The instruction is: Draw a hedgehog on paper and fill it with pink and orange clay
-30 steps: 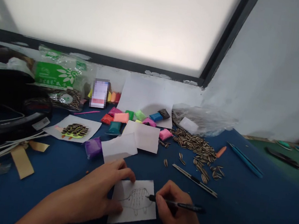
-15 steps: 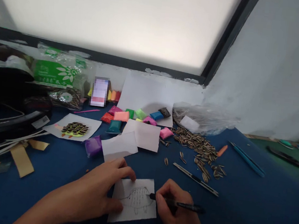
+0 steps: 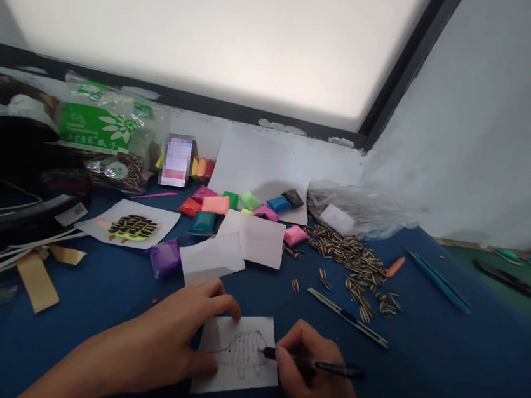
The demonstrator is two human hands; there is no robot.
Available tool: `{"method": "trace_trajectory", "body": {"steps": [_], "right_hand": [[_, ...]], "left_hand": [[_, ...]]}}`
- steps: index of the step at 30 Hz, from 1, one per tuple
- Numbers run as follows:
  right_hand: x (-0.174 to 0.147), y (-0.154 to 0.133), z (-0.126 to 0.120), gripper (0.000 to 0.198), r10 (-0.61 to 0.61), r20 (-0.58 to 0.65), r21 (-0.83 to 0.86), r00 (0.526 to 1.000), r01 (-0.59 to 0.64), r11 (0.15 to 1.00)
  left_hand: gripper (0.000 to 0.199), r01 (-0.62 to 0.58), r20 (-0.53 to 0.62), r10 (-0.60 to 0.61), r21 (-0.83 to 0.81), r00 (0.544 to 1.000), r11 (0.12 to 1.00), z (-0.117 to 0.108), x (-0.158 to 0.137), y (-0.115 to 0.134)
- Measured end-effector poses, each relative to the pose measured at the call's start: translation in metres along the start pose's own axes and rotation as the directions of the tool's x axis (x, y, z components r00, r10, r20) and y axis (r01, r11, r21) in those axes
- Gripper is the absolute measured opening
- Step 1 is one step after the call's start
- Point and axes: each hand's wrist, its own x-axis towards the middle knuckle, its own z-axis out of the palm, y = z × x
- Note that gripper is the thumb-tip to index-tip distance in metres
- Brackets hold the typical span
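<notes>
A small white sheet of paper (image 3: 225,383) lies on the blue table, bearing a line drawing of a turtle-like animal with rows of short marks on its back. My left hand (image 3: 177,336) rests at the sheet's left side, thumb and fingers apart, fingertips touching it. In my right hand (image 3: 310,376) a black pen (image 3: 337,368) is gripped, its tip on the drawn back near the right side. Farther off at left, another paper (image 3: 94,229) carries a turtle figure (image 3: 132,227) with sunflower seeds on its shell.
Sunflower seeds (image 3: 345,253) are heaped at right beside a clear plastic bag (image 3: 379,212). A utility knife (image 3: 348,317) and blue tweezers (image 3: 438,281) lie nearby. Colourful clay packets (image 3: 215,204) and white papers (image 3: 256,239) fill the middle. White cables (image 3: 14,251) run at left.
The pen tip has shifted very slightly left and down on the drawn back. My left hand stays in place on the sheet.
</notes>
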Motion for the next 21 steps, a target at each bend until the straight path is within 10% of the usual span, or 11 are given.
{"method": "trace_trajectory", "body": {"steps": [21], "right_hand": [[0.0005,-0.0005,-0.0012,0.021,0.008,-0.033,-0.048,0.999,-0.010,0.999]], "left_hand": [[0.044,-0.022,-0.032,0.022,-0.005,0.999,1.000,0.0027,0.0004,-0.0037]]}}
